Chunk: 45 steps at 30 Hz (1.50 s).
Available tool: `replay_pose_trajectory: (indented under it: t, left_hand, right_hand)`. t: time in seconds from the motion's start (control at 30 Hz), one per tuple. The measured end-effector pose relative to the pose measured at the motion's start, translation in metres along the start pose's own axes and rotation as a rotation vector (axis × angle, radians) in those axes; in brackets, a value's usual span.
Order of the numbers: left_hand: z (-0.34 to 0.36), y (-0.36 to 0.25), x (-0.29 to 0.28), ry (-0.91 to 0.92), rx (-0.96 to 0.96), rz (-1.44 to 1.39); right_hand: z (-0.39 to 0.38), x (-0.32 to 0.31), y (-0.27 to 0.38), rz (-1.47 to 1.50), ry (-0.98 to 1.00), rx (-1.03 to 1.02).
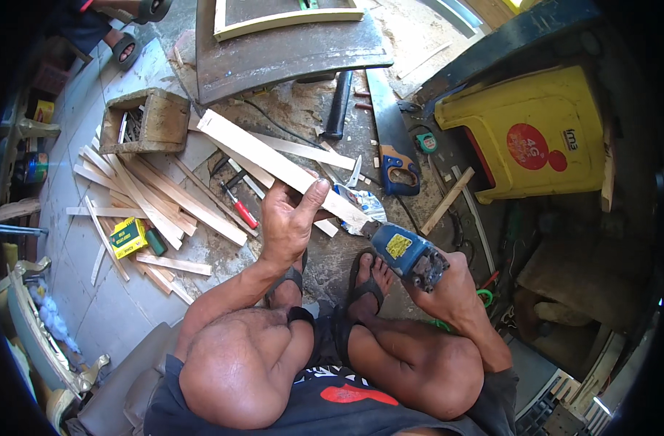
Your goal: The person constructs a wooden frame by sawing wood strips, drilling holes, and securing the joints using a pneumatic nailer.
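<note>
My left hand (290, 224) grips a long pale strip of wood (255, 155), thumb on top and fingers beneath. The strip slants from the upper left down toward my right side. In my right hand (452, 291) is a blue power drill (407, 252) with a yellow label, its front end pointing at the strip's near end. The two appear to meet there, though I cannot tell whether a bit has entered the wood. My fingers largely hide the drill's handle.
Wooden slats (146, 190) lie left beside a wooden box (144, 122). A hand saw (390, 127), tape measure (425, 142) and red-handled screwdriver (243, 211) rest on the floor. Ahead stands a low dark table (288, 58); a yellow plastic stool (524, 134) lies right. Another person's foot (125, 47) shows far left.
</note>
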<state>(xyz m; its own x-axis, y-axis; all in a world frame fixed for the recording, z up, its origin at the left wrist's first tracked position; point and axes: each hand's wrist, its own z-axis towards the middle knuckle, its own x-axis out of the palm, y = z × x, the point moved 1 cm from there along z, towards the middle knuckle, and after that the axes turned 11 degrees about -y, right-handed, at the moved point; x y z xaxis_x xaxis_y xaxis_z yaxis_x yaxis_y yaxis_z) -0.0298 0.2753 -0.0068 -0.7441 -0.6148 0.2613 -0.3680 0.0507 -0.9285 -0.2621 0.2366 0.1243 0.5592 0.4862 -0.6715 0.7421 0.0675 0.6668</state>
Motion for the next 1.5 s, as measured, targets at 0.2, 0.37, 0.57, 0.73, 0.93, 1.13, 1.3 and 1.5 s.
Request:
replay_pose_trajectory:
  t: [0.2, 0.37, 0.57, 0.73, 0.93, 1.13, 1.3, 1.5]
  left_hand:
    - [-0.001, -0.009, 0.0, -0.061, -0.173, -0.145]
    - [0.0, -0.015, -0.014, -0.113, -0.189, -0.196]
    - [-0.002, -0.018, -0.023, -0.07, -0.194, -0.267]
    - [-0.006, -0.025, -0.009, -0.038, -0.182, -0.258]
    - [-0.016, -0.019, 0.0, 0.028, -0.113, -0.209]
    - [-0.023, -0.022, 0.001, 0.016, -0.095, -0.21]
    - [-0.018, -0.017, -0.003, 0.042, -0.041, -0.165]
    - [-0.012, -0.004, -0.02, 0.034, 0.229, -0.225]
  right_hand:
    - [-0.021, 0.014, -0.076, 0.167, -0.223, -0.108]
    - [-0.065, 0.055, -0.16, -0.085, -0.295, 0.182]
    - [-0.106, 0.085, -0.204, -0.157, -0.321, 0.331]
    - [-0.045, 0.057, -0.159, 0.218, -0.341, 0.179]
    - [0.032, 0.034, -0.041, 0.693, 0.104, 0.084]
    - [0.038, 0.069, -0.049, 0.519, -0.219, -0.329]
    - [0.04, 0.078, -0.062, 0.811, -0.036, -0.179]
    - [0.054, 0.08, -0.092, 0.654, -0.24, 0.104]
